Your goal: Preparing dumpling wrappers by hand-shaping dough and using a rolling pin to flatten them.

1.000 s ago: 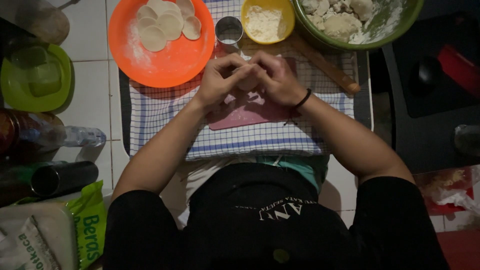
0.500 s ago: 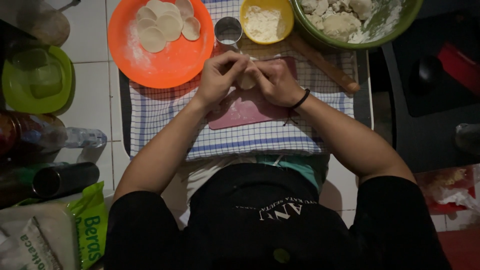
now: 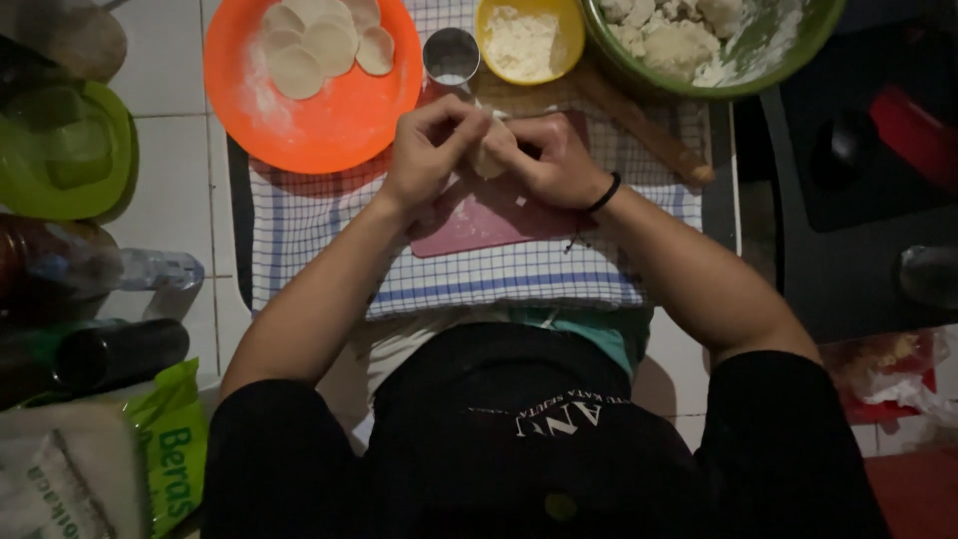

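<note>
— Checked cloth [image 3: 329, 250] over white tile, pink board [image 3: 489, 215] on it. Which step?
— Both hands, left hand [image 3: 424, 150] and right hand [image 3: 554, 160], pinch one dough piece [image 3: 489, 155] above the board; likely sealing, needing even fingertip pressure. Farther left, cut rounds [image 3: 319, 40] wait on an orange plate [image 3: 329, 120].

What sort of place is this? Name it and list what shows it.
Probably a home kitchen, with food prepared low on a tiled floor. Both hands, left hand and right hand, pinch a dough piece over a pink board; an orange plate holds dough rounds, beside a rolling pin.
</note>
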